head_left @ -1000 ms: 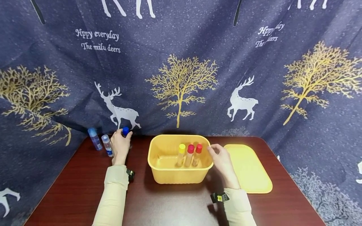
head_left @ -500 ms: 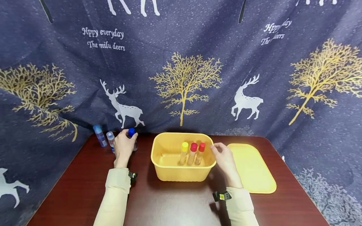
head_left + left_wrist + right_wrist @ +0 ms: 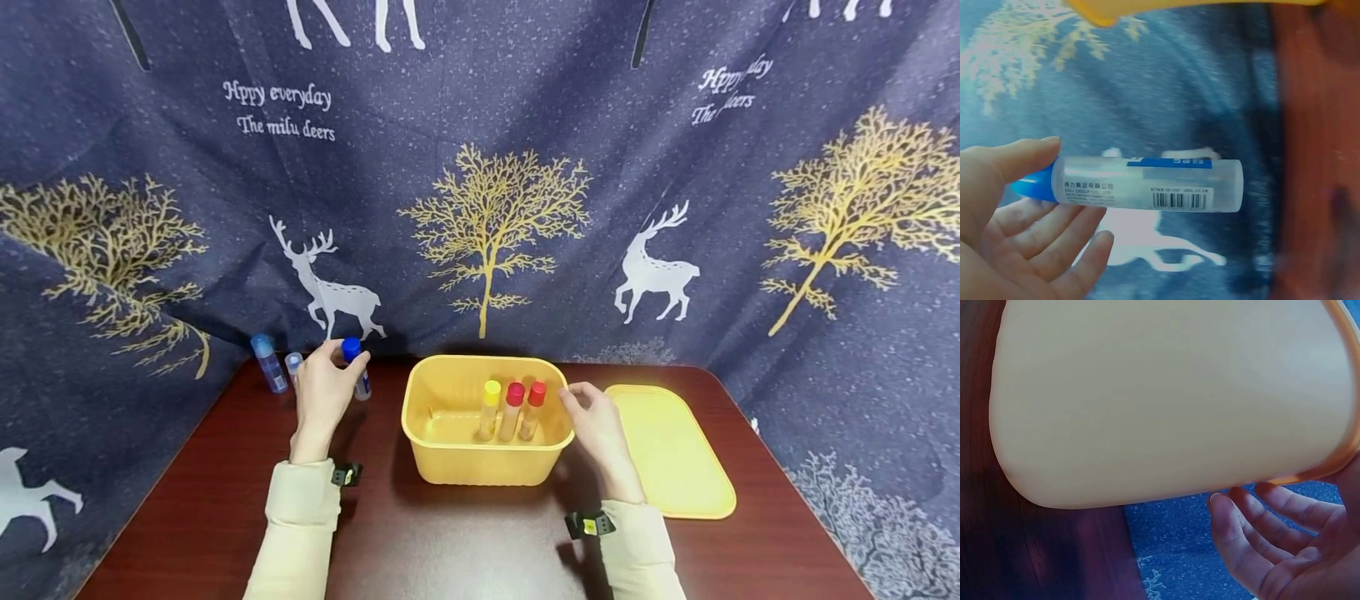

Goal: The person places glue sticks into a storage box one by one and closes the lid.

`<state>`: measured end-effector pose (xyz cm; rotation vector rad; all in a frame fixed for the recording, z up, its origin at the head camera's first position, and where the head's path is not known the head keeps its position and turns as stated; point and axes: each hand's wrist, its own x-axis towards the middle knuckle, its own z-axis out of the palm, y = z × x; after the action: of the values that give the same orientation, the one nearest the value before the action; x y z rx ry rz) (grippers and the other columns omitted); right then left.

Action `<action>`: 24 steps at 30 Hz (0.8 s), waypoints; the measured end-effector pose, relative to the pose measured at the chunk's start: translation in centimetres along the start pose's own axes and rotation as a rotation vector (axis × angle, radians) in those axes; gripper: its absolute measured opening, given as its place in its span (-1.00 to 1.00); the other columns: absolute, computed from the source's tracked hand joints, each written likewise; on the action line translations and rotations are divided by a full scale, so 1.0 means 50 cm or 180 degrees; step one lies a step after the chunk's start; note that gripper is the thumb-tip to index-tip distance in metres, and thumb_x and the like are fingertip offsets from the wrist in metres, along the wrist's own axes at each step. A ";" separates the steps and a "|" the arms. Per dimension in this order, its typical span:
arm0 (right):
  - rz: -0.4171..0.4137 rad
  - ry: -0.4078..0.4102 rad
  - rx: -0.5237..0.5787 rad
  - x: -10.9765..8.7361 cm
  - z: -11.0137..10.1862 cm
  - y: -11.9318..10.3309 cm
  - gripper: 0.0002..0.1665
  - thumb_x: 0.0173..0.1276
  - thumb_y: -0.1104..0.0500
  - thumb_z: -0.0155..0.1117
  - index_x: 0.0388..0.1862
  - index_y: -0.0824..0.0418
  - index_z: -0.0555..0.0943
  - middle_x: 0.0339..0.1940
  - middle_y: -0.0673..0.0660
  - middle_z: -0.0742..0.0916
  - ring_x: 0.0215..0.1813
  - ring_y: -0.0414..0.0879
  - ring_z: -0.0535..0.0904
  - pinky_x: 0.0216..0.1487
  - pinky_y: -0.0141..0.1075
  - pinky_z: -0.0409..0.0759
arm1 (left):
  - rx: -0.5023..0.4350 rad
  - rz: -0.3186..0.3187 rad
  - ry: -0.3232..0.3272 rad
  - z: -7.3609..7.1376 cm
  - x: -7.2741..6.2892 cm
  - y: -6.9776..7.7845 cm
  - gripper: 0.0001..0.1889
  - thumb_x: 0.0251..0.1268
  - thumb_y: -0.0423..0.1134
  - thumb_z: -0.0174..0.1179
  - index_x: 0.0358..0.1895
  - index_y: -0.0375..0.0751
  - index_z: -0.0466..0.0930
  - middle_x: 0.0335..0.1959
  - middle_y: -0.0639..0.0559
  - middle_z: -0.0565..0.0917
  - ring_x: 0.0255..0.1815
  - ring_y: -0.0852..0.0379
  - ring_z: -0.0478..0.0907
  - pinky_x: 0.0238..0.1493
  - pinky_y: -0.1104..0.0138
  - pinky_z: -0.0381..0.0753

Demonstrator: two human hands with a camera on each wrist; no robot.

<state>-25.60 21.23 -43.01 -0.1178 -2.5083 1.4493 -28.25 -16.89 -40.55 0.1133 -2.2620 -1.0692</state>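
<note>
My left hand (image 3: 327, 396) pinches the blue cap of a clear glue bottle (image 3: 1147, 184), thumb on one side and fingers on the other. The bottle hangs upright, its base slightly above the table in the left wrist view. Two more clear bottles stand to its left: one blue-capped bottle (image 3: 268, 364), and one bottle with a pale cap (image 3: 293, 362) partly hidden by the hand. My right hand (image 3: 597, 425) holds the right end of a yellow plastic box (image 3: 487, 464) at its rim. Inside the box stand a yellow-capped bottle (image 3: 490, 411) and two red-capped bottles (image 3: 512, 412).
A flat yellow lid (image 3: 672, 450) lies on the dark red-brown table (image 3: 202, 500), right of the box and beside the right forearm. A dark blue cloth (image 3: 480, 100) printed with deer and trees hangs behind the table's far edge.
The left hand has raised the glue bottle slightly, with the wrist turned, and more of the bottle's body shows. The right hand stays at the box rim. The head view has shifted slightly.
</note>
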 end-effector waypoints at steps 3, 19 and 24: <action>-0.0003 -0.0010 0.0025 0.000 0.000 0.001 -0.69 0.45 0.04 0.19 -0.10 0.27 0.65 -0.13 0.24 0.73 -0.06 0.09 0.63 0.01 -0.04 0.55 | -0.0018 0.0093 0.0044 -0.015 -0.003 0.021 -0.66 0.16 -0.13 0.41 -0.10 -0.28 0.67 -0.36 -0.16 0.73 -0.24 -0.18 0.64 -0.18 0.00 0.47; -0.0033 0.0007 0.0051 -0.001 -0.001 -0.002 -0.71 0.43 0.06 0.23 -0.12 0.29 0.66 -0.16 0.23 0.73 -0.10 0.07 0.63 -0.03 -0.09 0.54 | -0.0269 0.0506 -0.0045 -0.066 -0.036 0.114 -0.69 0.13 -0.11 0.45 -0.12 -0.19 0.69 -0.42 0.02 0.74 -0.36 0.11 0.68 -0.29 0.31 0.49; -0.0021 -0.0002 0.0056 -0.002 -0.002 -0.004 -0.71 0.43 0.07 0.23 -0.11 0.28 0.66 -0.15 0.23 0.73 -0.08 0.07 0.63 -0.01 -0.07 0.55 | -0.0295 0.0562 -0.0149 -0.074 -0.048 0.137 -0.66 0.12 -0.08 0.45 -0.10 -0.17 0.69 -0.40 0.04 0.72 -0.36 0.15 0.65 -0.32 0.37 0.49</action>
<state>-25.49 21.19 -42.83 -0.1059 -2.4933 1.4688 -22.96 -14.03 -35.07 -0.1484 -2.2125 -1.0894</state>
